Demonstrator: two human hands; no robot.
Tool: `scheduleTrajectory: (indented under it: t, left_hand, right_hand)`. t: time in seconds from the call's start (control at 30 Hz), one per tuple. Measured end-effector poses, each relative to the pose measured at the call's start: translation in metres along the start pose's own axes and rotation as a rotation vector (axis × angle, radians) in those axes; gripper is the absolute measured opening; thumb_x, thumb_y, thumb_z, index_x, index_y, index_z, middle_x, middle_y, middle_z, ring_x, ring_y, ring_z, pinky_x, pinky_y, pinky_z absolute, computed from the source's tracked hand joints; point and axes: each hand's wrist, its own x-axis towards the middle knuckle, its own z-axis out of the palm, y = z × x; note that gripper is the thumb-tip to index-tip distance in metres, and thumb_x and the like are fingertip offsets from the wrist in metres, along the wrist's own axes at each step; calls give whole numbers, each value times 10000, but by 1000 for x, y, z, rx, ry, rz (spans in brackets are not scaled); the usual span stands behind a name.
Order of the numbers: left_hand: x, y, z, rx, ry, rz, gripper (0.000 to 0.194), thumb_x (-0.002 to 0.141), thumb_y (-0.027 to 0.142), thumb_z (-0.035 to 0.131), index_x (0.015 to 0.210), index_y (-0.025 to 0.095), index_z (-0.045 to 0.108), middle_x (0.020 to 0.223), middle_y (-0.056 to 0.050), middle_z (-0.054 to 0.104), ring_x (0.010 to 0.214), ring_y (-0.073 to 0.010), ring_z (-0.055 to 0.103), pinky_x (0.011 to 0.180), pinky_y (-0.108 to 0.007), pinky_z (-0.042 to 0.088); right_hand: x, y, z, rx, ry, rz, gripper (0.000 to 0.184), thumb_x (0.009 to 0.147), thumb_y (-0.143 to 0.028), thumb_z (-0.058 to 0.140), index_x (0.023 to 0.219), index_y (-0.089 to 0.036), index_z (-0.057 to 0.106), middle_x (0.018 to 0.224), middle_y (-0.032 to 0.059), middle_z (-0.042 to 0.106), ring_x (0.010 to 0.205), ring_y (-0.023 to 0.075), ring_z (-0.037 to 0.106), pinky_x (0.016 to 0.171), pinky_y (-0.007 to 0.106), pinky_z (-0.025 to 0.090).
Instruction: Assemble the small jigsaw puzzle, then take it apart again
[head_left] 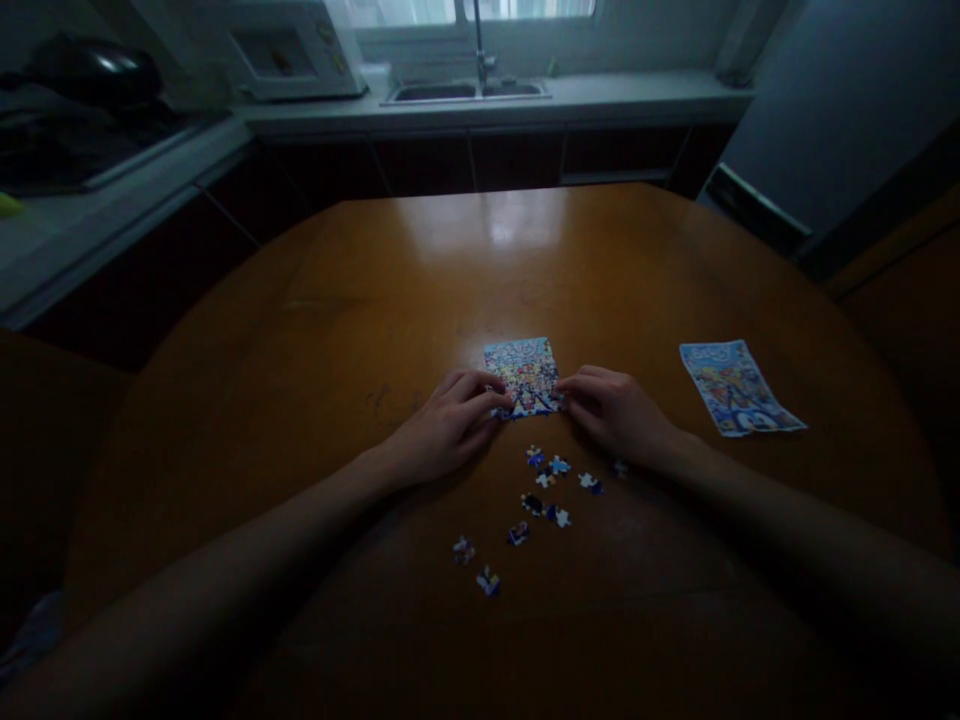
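A partly assembled jigsaw puzzle [529,370] with a colourful crowded picture lies flat on the wooden table. My left hand [457,415] rests at its left lower edge, fingers bent and fingertips on the border pieces. At the right lower edge, my right hand [607,400] has thumb and fingers drawn together against the puzzle's side. Whether a single loose piece sits in either hand is too small to tell. Several loose jigsaw pieces [559,466] are scattered nearer to me, some showing blue print and some white. One loose piece [619,468] lies beneath my right wrist.
A creased printed picture sheet [739,388] lies on the right of the brown table [360,290]. Beyond the table stand a counter with a sink [469,92], a white microwave [289,50], and a stove with a dark pan [94,72] at the left.
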Motion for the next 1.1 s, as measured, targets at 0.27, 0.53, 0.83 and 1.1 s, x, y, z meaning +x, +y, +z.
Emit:
scheduleTrajectory:
  t: [0.27, 0.53, 0.83, 1.1]
  left_hand:
    - [0, 2, -2, 0, 7, -6, 259, 1004, 217, 530, 1248, 244, 612, 1311, -89, 574, 1243, -252, 495, 1060, -474, 454]
    - [0, 1, 0, -16, 7, -10, 278, 996, 209, 535, 1259, 258, 611, 1315, -84, 571, 1250, -251, 492, 1070, -471, 449]
    - [0, 2, -2, -7, -5, -14, 259, 1002, 213, 529, 1245, 241, 612, 1316, -88, 568, 1243, -249, 493, 1069, -465, 449]
    - [-1, 0, -1, -15, -17, -20, 283, 993, 199, 528, 1259, 254, 608, 1332, -84, 561, 1269, -255, 486, 1082, -471, 439]
  right_hand:
    - [0, 0, -2, -43, -78, -14, 172, 897, -143, 594, 926, -203, 753, 903, 51, 684, 787, 169, 627, 705, 293, 464]
    - [0, 0, -2, -32, -84, -24, 186, 887, -143, 600, 923, -215, 768, 881, 43, 686, 771, 161, 620, 700, 282, 448]
    - [2, -1, -4, -11, -77, 38, 193, 851, -99, 581, 841, -185, 753, 836, 40, 668, 746, 162, 604, 697, 290, 437]
    - [3, 0, -3, 29, -38, 45, 224, 835, -55, 528, 792, -186, 705, 849, 40, 645, 785, 167, 599, 741, 299, 451]
